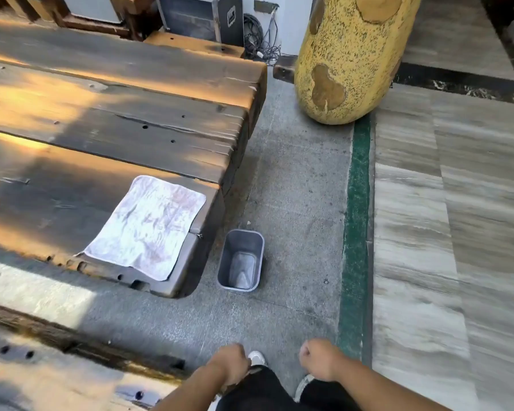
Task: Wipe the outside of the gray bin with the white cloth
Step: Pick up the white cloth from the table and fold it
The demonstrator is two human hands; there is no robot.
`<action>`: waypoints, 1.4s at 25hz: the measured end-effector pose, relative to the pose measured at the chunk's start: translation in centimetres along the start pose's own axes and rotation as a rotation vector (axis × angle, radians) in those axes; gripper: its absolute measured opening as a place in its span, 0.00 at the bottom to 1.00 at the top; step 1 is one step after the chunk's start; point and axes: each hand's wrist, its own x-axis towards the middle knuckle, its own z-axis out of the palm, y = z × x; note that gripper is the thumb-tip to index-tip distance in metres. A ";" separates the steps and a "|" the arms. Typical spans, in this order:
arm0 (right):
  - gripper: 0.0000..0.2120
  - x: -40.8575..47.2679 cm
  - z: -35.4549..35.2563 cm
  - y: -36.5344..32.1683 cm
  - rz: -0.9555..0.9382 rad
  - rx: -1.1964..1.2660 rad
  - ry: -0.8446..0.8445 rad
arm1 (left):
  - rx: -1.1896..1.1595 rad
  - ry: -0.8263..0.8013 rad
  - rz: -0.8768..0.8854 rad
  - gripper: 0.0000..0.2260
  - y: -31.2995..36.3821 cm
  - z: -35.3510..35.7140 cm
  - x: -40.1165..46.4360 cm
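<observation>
A small gray bin point(240, 259) stands upright and empty on the concrete floor, just right of the wooden table's near corner. A stained white cloth point(147, 225) lies spread flat on that corner of the table. My left hand point(229, 364) and my right hand point(319, 358) hang low near my legs at the bottom of the view. Both are curled into loose fists with nothing in them. They are well short of the bin and the cloth.
The heavy dark wooden table point(101, 120) fills the left. A wooden bench point(42, 360) runs along the lower left. A large yellow speckled gourd-shaped sculpture point(347, 54) stands beyond the bin. A green floor strip point(355, 232) borders marble tiles on the right.
</observation>
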 end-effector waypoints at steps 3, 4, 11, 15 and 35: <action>0.12 1.1 -0.5 -2.3 -0.021 -0.048 -0.028 | -0.097 -0.008 -0.021 0.18 -0.9 -1.2 -0.2; 0.10 1.0 -1.2 -3.5 -0.031 -0.057 -0.043 | -0.116 -0.002 -0.053 0.16 -1.0 -2.0 -0.3; 0.11 3.5 -4.2 -8.2 -0.152 -0.216 -0.098 | -0.353 0.068 -0.172 0.10 -1.8 -3.4 1.5; 0.13 5.8 -7.2 -8.7 -0.198 -0.352 -0.131 | -0.595 0.076 -0.245 0.11 -1.8 -4.0 1.9; 0.07 15.2 -18.8 -18.7 -0.342 -0.545 -0.113 | -1.003 0.507 -0.487 0.08 -2.1 -10.2 -0.6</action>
